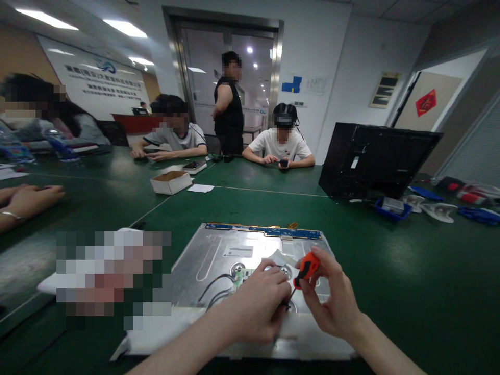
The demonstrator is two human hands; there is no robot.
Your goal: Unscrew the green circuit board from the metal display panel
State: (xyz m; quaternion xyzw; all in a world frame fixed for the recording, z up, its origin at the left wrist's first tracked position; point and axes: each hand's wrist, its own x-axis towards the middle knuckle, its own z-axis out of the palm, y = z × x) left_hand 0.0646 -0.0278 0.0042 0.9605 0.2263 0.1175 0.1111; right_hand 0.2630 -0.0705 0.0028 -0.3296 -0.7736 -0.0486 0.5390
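Observation:
A flat metal display panel (211,252) lies before me on the green table, with a blue circuit strip (289,233) along its far edge. My right hand (336,297) grips the orange and black handle of a screwdriver (308,268) between thumb and fingers. The shaft slants down and left toward the panel, beside my left hand (261,299). That hand rests low over the panel with its fingers curled; what they hold, if anything, is hidden. Left of its fingers a small green circuit board (241,277) shows, with black cables (214,284) running from it.
A black monitor (375,156) stands at the right, near a blue tray (392,208) and red and blue items. An open cardboard box (171,182) sits across the table. Several people are around it; another person's hands (35,203) rest at the left edge.

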